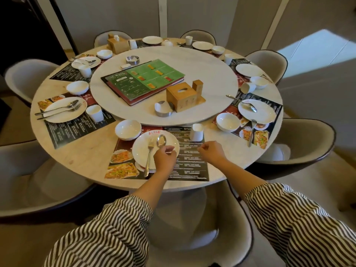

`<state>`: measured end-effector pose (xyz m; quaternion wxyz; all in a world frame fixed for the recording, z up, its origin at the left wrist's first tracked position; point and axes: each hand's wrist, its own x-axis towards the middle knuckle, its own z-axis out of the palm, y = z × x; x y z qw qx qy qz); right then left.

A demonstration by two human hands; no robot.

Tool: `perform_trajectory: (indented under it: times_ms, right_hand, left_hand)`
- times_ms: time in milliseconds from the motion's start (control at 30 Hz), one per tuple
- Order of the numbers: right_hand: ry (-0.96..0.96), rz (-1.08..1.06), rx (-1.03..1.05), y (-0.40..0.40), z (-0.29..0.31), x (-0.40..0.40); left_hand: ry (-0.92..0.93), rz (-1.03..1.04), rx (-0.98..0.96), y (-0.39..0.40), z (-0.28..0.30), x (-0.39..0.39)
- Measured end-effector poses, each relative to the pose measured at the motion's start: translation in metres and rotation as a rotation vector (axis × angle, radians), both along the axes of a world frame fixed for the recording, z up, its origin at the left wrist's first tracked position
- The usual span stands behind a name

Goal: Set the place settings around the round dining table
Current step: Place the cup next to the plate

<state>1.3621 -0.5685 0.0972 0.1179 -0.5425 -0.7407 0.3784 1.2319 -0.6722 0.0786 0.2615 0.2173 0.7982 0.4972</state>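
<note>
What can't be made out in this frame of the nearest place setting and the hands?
Head view only:
- Spoon handle: hidden under the left hand, so the grip itself is unseen.
- Right hand: seen from behind, fingers curled; whether it holds anything is hidden.
- Placemat print: too small and blurred to read.
- Plate near edge: covered by the left hand and the fork.

In the middle of the frame you see an open green menu [145, 79], a wooden tissue box [180, 97] just beside it, and beige chairs [300, 139] at the edges.
</note>
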Motion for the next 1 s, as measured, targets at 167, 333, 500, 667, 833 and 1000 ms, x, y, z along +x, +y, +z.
perform_trajectory:
  times_ms: [167,333,500,667,833,1000]
  right_hand:
    - [-0.013,0.038,-0.013,0.01,0.0,0.041]
    - [-0.057,0.019,-0.01,0.025,-0.003,0.058]
    - [-0.121,0.017,-0.001,0.04,-0.004,0.058]
    - [-0.148,0.027,-0.031,0.057,-0.014,0.051]
    - [-0.174,0.041,-0.052,0.078,-0.029,0.04]
    - [-0.156,0.024,-0.038,0.097,-0.042,0.026]
  left_hand:
    - [0.009,-0.078,-0.029,0.012,0.0,0.037]
    - [0.068,-0.191,-0.07,0.026,0.005,0.048]
    - [0.144,-0.28,-0.133,0.05,0.004,0.041]
    - [0.331,-0.401,-0.2,0.084,0.0,0.032]
    - [0.53,-0.551,-0.285,0.123,-0.002,0.019]
    - [0.563,-0.595,-0.35,0.164,-0.004,0.004]
